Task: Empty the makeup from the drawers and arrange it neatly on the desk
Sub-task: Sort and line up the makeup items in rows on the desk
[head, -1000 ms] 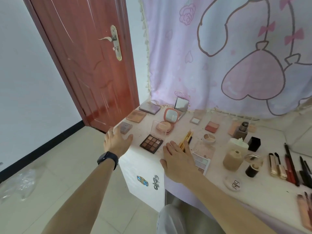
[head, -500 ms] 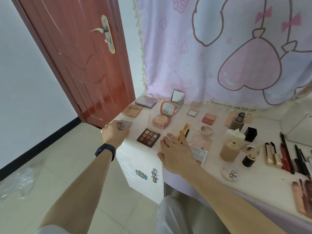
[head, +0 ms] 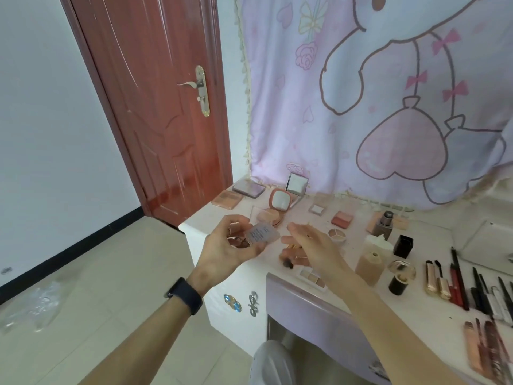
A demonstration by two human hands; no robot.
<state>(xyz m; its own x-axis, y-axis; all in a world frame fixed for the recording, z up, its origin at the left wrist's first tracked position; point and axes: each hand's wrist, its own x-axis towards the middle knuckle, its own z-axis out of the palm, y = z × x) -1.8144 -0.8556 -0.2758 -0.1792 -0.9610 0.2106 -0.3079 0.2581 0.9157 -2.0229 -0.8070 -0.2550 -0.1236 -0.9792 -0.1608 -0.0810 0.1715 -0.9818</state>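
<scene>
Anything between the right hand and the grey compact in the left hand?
Nothing visible. The left hand holds the grey compact above the desk edge; the right hand is open just beside it, with only a bare gap between them.

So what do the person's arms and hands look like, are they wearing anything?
The left arm and right arm are bare, with no sleeves in view. A black band, like a watch or tracker, wraps the left wrist. The left hand and right hand wear no gloves. I cannot make out any rings.
</scene>
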